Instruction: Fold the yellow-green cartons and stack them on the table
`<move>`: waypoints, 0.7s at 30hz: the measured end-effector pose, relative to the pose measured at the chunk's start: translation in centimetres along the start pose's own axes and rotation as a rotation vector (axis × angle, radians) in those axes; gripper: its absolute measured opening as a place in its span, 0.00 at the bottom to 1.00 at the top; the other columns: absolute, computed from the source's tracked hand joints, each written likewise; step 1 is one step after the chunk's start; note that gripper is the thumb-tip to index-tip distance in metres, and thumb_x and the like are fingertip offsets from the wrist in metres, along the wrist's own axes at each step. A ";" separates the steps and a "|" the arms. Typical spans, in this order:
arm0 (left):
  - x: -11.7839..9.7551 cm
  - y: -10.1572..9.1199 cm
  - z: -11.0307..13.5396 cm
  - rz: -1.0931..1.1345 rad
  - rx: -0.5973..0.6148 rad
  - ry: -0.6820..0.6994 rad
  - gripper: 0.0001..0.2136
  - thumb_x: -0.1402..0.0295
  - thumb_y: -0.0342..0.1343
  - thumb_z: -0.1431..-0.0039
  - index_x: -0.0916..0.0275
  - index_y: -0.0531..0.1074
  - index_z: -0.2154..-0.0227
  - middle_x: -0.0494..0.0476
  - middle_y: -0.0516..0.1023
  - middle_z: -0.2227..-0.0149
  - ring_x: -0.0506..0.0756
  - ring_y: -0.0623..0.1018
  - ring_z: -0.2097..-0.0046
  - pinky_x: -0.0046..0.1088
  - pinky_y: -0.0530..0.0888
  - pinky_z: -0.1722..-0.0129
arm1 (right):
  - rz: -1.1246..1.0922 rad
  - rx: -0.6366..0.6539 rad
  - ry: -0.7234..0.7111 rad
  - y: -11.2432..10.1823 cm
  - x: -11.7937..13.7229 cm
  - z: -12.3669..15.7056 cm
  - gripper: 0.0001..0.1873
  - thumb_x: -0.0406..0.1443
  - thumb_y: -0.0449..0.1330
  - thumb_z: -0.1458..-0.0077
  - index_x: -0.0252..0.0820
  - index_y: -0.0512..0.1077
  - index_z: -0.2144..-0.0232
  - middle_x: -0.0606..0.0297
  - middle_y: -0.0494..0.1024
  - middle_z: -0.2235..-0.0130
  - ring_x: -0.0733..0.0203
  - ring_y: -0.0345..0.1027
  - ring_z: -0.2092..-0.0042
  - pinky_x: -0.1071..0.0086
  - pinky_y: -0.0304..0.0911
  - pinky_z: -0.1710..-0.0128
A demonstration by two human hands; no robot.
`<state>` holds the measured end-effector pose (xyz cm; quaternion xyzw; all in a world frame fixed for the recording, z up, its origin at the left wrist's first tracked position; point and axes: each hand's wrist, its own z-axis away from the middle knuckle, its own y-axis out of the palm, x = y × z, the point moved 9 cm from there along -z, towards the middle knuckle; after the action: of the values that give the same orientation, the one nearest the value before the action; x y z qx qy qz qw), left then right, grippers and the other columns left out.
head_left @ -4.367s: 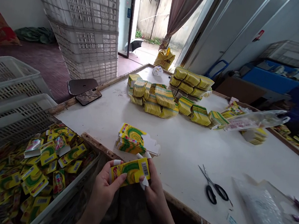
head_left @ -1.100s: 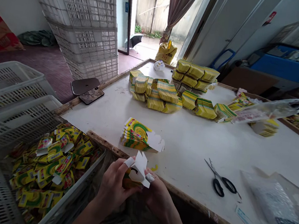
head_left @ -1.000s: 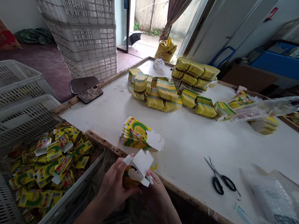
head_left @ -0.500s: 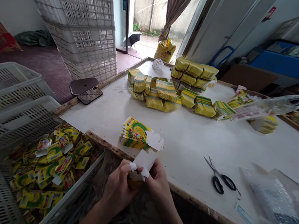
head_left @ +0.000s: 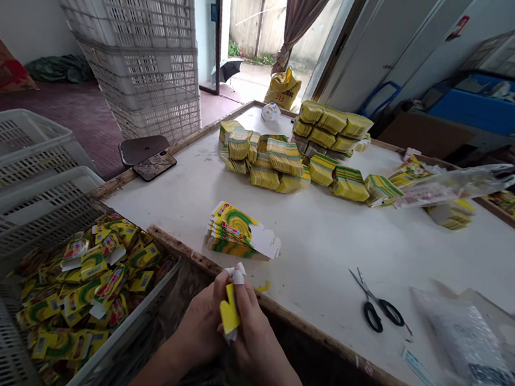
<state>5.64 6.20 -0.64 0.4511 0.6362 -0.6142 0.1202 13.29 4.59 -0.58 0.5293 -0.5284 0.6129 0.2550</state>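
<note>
Between my hands, just off the table's near edge, is a small yellow cardboard box (head_left: 229, 315), largely covered by my fingers. My left hand (head_left: 202, 320) is closed on its left side. My right hand (head_left: 252, 325) grips it from the right, with the thumb pressed near the top. White wraps show on some fingertips. A yellow flap (head_left: 263, 286) pokes out beyond the right hand. Just past my hands, a small stack of flattened yellow-green boxes (head_left: 239, 231) lies on the white table (head_left: 317, 243), white flaps pointing right.
At lower left, a white crate (head_left: 117, 338) holds many folded yellow boxes (head_left: 87, 297). Black-handled scissors (head_left: 377, 306) and a clear plastic bag (head_left: 468, 341) lie to the right. Bundled flat boxes (head_left: 284, 156) stand farther back. A phone (head_left: 155, 164) rests at the left edge.
The box has turned in my hands: its open white end faced up before, and now a yellow side shows. My hands have drawn closer together around it.
</note>
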 end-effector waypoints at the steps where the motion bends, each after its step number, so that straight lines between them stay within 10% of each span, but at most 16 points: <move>1: 0.1 0.1 0.0 0.005 -0.006 0.002 0.31 0.70 0.52 0.45 0.60 0.42 0.41 0.68 0.73 0.52 0.62 0.78 0.53 0.42 0.78 0.57 | 0.043 0.022 -0.029 0.2 0.0 0.0 0.40 0.29 0.52 0.41 0.46 0.40 0.31 0.57 0.45 0.30 0.49 0.38 0.30 0.50 0.46 0.35; 10: 1.3 -2.0 0.6 -0.202 -0.160 -0.062 0.30 0.75 0.58 0.53 0.59 0.56 0.46 0.64 0.71 0.51 0.65 0.73 0.49 0.50 0.73 0.51 | 0.010 -0.139 -0.071 -2.5 -1.3 -0.8 0.29 0.30 0.50 0.38 0.45 0.55 0.35 0.53 0.68 0.39 0.50 0.67 0.42 0.57 0.64 0.42; 16: 0.0 -4.2 0.1 -0.243 -0.258 0.040 0.24 0.75 0.57 0.54 0.59 0.63 0.51 0.60 0.77 0.56 0.62 0.77 0.55 0.43 0.75 0.55 | 0.222 -0.041 -0.158 -1.0 -0.3 -0.6 0.43 0.24 0.46 0.42 0.46 0.31 0.31 0.54 0.43 0.30 0.49 0.43 0.31 0.51 0.52 0.36; 21: -0.3 -4.1 -0.9 -0.185 -0.136 0.017 0.25 0.74 0.57 0.57 0.61 0.66 0.51 0.60 0.78 0.55 0.61 0.77 0.53 0.41 0.75 0.52 | 0.262 -0.083 -0.216 -2.0 -0.1 -0.6 0.41 0.27 0.52 0.40 0.47 0.38 0.31 0.52 0.49 0.31 0.50 0.44 0.31 0.54 0.55 0.37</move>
<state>3.25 7.55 2.52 0.3865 0.7162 -0.5744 0.0879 14.87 5.80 0.18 0.5076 -0.6421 0.5581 0.1363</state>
